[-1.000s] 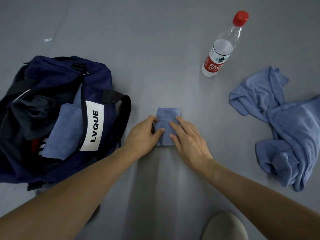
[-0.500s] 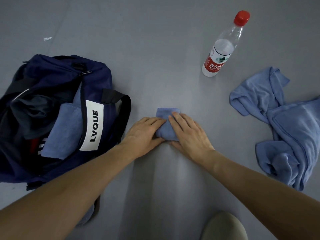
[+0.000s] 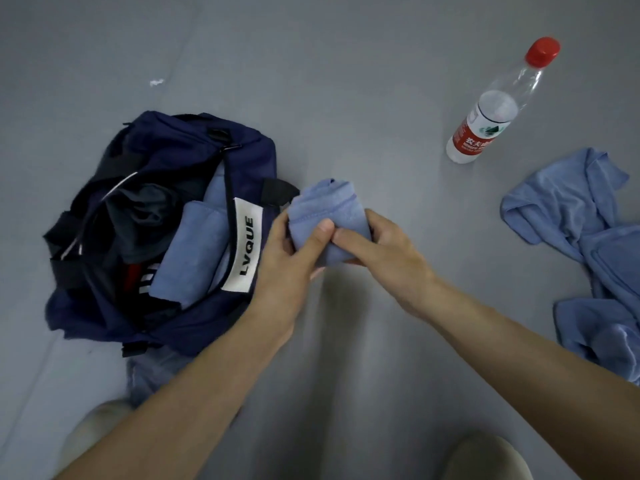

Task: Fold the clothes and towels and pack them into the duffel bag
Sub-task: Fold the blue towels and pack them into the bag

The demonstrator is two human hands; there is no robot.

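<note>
Head view: folded towel held just beside the open bag, ready to pack

Both hands are closed around a small folded blue towel point(image 3: 327, 216), which is held above the grey floor point(image 3: 346, 98) just right of the navy duffel bag point(image 3: 194, 157). The left hand point(image 3: 291, 258) cups it from the bag side with the thumb pressed across the front; the right hand point(image 3: 384, 251) grips the other side, its forefinger meeting that thumb. The far end of the bundle shows loose layers fanning open a little.

The bag lies open, its white label strap point(image 3: 244, 249) crossing the mouth. Another folded blue towel point(image 3: 194, 251) already sits inside, next to dark clothing point(image 3: 145, 216). To the right, well apart, a crumpled blue garment point(image 3: 588, 244) lies on the floor unfolded, and a water bottle point(image 3: 498, 105) stands beyond it.

The step in hand looks like carrying this bundle into the bag. To do it well, keep the thumbs pinning the top layer so the fold does not spring open, and lead with the closed edge. The opening left of the strap is the likely target, so the bundle should pass under or around the strap rather than sit on it. Laying it flat against the towel already inside should leave room for the garment still to be folded. Loosening the grip before the towel rests on something risks it unrolling.
</note>
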